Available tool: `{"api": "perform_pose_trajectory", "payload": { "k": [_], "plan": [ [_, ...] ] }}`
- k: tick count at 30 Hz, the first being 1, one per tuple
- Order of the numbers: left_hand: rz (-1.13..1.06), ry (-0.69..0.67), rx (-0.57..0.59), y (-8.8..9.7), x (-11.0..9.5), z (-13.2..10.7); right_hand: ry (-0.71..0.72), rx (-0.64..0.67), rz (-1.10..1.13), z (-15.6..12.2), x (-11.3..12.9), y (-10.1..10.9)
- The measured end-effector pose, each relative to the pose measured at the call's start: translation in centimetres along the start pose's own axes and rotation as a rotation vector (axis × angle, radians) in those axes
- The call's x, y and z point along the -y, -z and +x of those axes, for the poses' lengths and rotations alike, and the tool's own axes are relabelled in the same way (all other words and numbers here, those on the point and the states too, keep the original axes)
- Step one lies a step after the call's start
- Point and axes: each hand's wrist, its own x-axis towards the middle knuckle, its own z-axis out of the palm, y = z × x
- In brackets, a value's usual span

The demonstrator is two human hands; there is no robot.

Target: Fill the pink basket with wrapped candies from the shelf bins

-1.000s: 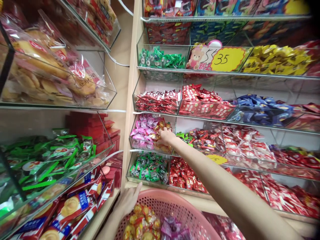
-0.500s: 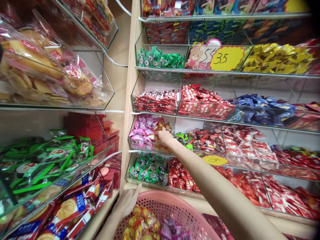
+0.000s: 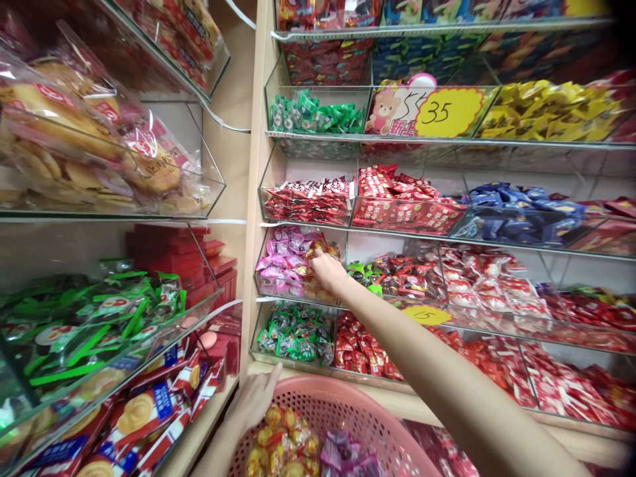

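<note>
My right hand [image 3: 328,270] reaches into a clear shelf bin with its fingers curled among gold-wrapped candies [image 3: 318,248]; the fingertips are hidden, so what they hold cannot be made out. Pink-wrapped candies [image 3: 281,260] lie to the left in that same bin. Low in view, my left hand [image 3: 253,397] is closed over the left rim of a pink perforated plastic basket [image 3: 342,396]. Inside the basket are yellow-gold wrapped candies [image 3: 283,444] and, to their right, purple-wrapped candies [image 3: 346,456].
Clear bins of red packets [image 3: 407,202], blue packets [image 3: 527,209] and green-silver candies [image 3: 297,333] surround the right hand. A side shelf on the left holds bagged pastries [image 3: 69,126] and green-wrapped snacks [image 3: 99,315]. Yellow price tags [image 3: 450,114] hang on the bin fronts.
My right hand's fingers have curled further down among the gold-wrapped candies. The left hand and basket are nearly unmoved, and the view has shifted slightly.
</note>
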Motion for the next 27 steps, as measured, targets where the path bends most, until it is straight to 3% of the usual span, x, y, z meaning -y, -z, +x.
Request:
{"api": "perform_pose_trajectory", "payload": {
  "k": [14,19,23,27],
  "plan": [
    [-0.082,-0.048,-0.002,-0.5,0.6,0.5,0.078,-0.016,-0.062,-0.1,-0.8,2.1],
    [-0.071,-0.049,0.007,0.1,0.0,0.2,0.025,-0.055,-0.058,0.0,-0.8,3.4],
    [-0.037,-0.047,0.025,0.5,-0.3,-0.1,-0.02,-0.162,0.015,-1.0,-0.3,3.5],
    [-0.02,-0.058,0.022,0.4,-0.1,0.1,0.067,-0.353,0.27,-3.9,1.0,2.7]
  ]
}}
